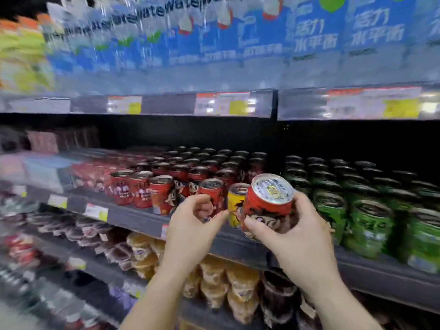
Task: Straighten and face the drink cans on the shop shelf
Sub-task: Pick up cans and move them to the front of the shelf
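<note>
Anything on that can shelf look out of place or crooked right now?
Yes. One yellow can stands at the front edge among the red cans, just beside the green cans, so it looks misplaced. The right hand holds a red can tilted, off the shelf. The left hand holds nothing.

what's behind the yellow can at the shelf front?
Behind the yellow can stand rows of red cans running to the back. The red can in the right hand covers its right side.

Red cartoon-printed cans [140, 191], one yellow can [235, 203], green cans [366, 225], blue-labelled bottles [316, 36].
</note>
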{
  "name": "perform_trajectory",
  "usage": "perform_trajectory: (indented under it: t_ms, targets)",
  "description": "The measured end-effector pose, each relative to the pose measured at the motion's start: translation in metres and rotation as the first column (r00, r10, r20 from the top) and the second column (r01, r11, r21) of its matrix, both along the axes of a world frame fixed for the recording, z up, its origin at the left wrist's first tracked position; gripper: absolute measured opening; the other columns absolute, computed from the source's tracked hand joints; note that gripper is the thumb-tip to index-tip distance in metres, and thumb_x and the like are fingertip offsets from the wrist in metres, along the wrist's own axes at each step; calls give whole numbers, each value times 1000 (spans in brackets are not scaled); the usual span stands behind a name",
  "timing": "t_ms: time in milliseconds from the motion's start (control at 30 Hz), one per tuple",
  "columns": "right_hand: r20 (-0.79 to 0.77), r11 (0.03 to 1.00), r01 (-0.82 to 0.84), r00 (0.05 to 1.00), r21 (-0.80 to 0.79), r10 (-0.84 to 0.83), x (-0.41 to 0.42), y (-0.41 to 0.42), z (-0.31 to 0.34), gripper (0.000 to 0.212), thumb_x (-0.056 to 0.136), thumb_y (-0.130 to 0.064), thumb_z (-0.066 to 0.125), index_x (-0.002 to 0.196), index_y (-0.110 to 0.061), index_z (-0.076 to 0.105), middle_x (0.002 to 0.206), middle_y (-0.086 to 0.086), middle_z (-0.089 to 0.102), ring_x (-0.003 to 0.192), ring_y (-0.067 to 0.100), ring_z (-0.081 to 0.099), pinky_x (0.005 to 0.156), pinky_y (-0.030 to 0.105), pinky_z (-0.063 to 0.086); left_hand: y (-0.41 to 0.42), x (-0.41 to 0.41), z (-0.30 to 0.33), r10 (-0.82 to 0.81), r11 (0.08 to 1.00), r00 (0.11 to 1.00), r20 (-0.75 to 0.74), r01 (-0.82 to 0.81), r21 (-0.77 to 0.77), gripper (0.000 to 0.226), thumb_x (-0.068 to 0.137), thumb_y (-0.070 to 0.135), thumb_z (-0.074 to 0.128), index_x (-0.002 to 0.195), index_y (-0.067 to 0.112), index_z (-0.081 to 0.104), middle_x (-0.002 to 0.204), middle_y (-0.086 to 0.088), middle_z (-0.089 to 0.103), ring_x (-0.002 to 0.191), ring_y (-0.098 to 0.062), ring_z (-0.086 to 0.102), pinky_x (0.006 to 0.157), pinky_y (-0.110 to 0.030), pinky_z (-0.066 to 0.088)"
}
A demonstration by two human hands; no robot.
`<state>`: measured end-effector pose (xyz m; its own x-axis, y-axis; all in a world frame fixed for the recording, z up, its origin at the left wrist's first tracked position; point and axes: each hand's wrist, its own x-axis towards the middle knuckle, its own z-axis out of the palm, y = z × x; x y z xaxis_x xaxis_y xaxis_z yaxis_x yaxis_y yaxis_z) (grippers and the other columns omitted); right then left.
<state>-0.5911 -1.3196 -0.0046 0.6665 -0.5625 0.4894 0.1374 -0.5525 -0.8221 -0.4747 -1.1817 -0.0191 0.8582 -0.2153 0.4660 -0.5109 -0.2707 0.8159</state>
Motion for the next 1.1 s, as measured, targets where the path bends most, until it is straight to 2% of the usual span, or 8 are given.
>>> perform_trajectory:
  t_ms: [300,500,667,800,867,933,1000,1100]
  targets:
    - [-155,996,90,984,20,-86,141,91,-11,76,55,-58,78,122,-40,46,113,-19,60,105,2,57,89,31,51,79,96,-1,-223,949,973,-51,229,217,53,69,23,77,112,36,50,104,15,58,94,-2,58,82,-22,50]
    - [-230,995,95,968,-40,-101,181,115,-19,71,68,-49,75,131,-32,45,119,-13,45,109,6,51,89,20,43,80,132,-21,-85,973,995,59,71,220,33,75,21,70,105,33,62,95,16,61,86,-1,56,69,-11,42]
    - [-289,993,62,953,-103,-90,180,108,-16,71,81,-45,67,142,-27,38,114,-14,49,85,4,58,81,21,49,74,145,-33,-43,975,992,118,16,220,34,78,36,72,110,26,65,94,15,61,87,-3,57,70,-16,43]
    - [-190,982,147,967,-116,-167,152,98,-23,33,81,-33,70,111,-39,59,95,-17,56,78,0,55,69,14,47,66,150,-44,0,949,983,183,-58,311,45,73,42,77,109,17,70,100,1,72,90,-16,66,81,-35,54]
    - [-70,946,318,944,-59,-322,133,86,-24,27,79,-29,74,92,-40,53,92,-11,56,80,2,53,65,13,43,63,152,-47,11,953,981,196,-70,296,42,69,41,80,100,14,73,93,-1,74,83,-18,68,79,-39,56]
    - [-41,873,485,872,-46,-487,121,67,-25,37,74,-30,77,102,-29,52,102,-6,55,92,8,52,72,20,41,60,154,-46,27,958,986,163,-72,276,42,69,41,80,99,13,71,92,0,72,84,-17,66,79,-38,55]
    - [-201,818,562,793,-126,-575,120,47,-29,72,69,-39,79,129,-18,45,122,1,52,116,20,48,89,32,43,57,156,-44,19,962,993,114,-50,269,44,71,42,79,102,14,67,95,2,69,88,-16,64,80,-36,54]
    - [-400,856,497,762,-144,-509,133,33,-32,87,62,-55,78,133,-18,42,126,3,56,117,24,52,91,39,46,55,156,-41,11,963,997,77,-31,268,42,71,43,79,100,16,64,91,5,65,86,-15,61,77,-35,52]
